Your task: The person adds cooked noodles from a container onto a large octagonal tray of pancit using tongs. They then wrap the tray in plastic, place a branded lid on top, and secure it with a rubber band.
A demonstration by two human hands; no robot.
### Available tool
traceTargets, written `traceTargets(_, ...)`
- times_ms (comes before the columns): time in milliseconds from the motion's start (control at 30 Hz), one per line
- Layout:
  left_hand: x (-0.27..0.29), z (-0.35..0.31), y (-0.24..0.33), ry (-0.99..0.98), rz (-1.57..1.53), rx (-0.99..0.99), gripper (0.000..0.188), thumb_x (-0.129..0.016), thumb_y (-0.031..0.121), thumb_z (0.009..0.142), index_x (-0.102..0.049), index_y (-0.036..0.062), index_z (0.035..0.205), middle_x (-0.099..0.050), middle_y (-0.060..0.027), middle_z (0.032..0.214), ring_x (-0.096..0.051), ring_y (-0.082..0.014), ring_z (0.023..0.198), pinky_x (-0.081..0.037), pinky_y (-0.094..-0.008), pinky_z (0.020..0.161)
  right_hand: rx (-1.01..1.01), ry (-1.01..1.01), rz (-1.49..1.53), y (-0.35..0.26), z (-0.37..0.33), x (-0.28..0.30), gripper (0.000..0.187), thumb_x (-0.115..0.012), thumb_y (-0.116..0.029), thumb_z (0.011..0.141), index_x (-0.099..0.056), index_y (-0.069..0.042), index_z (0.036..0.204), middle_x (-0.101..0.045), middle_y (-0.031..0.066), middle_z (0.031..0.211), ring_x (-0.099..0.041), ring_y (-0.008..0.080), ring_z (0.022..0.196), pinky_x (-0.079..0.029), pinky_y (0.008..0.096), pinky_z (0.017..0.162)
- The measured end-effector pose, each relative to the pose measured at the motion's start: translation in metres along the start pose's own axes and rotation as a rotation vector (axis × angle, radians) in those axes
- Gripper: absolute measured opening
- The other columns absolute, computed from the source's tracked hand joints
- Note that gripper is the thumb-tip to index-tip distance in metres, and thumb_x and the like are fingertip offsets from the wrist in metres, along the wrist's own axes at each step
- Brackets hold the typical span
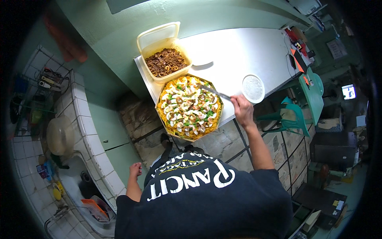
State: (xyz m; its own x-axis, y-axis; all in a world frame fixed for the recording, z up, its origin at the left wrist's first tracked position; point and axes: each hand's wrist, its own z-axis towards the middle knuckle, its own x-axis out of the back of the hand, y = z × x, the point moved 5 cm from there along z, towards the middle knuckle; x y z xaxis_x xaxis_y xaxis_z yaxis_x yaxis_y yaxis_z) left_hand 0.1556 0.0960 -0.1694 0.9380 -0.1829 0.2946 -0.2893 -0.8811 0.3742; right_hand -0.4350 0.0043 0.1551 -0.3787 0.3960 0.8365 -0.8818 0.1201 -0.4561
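Observation:
My right hand [243, 108] is closed around the handle of a long metal utensil [223, 95]. Its far end rests over the upper right of a big spread of yellow noodles [169, 113], topped with white slices, brown rings, shrimp-like pieces and greens. An octagonal tray [221, 113] holds the noodles at the table's near corner. Behind it sits a yellowish plastic tub [184, 51] with its lid raised, holding dark brown sauced rings and strips [165, 62]. Low at my left side, my left hand [135, 169] is curled closed, with nothing visible in it.
A round white-rimmed container [253, 88] stands on the white table [246, 47] near my right hand. Green plastic chairs [288, 117] are beyond the table to the right. On the left run a tiled counter [93, 139] and a sink [73, 171].

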Motion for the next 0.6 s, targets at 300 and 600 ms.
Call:
traceTargets(300,-0.035,-0.026,-0.006,0.003,0.012,-0.055,0.020,-0.063,0.029,0.086,-0.062,0.0098,0.086,-0.055,0.0008,0.065,-0.048,-0.0098,0.046,-0.043,-0.0268,0.042,0.012,0.074,-0.120,0.048,-0.074,0.044,0.012,-0.056,-0.015,0.089,-0.062,-0.005,0.093,-0.059,0.0106,0.083,-0.060,0.0314,0.073,-0.047,0.0377,0.062)
traceTargets(600,-0.066,-0.054,-0.075,-0.068,0.324,-0.268,0.019,-0.066,0.025,0.082,-0.060,0.0076,0.077,-0.052,-0.0001,0.058,-0.053,-0.0126,0.052,-0.043,-0.0304,0.046,0.088,0.061,-0.181,0.062,-0.094,0.038,0.012,-0.056,-0.015,0.087,-0.062,-0.008,0.095,-0.058,0.0079,0.084,-0.059,0.0281,0.073,-0.047,0.0390,0.064)
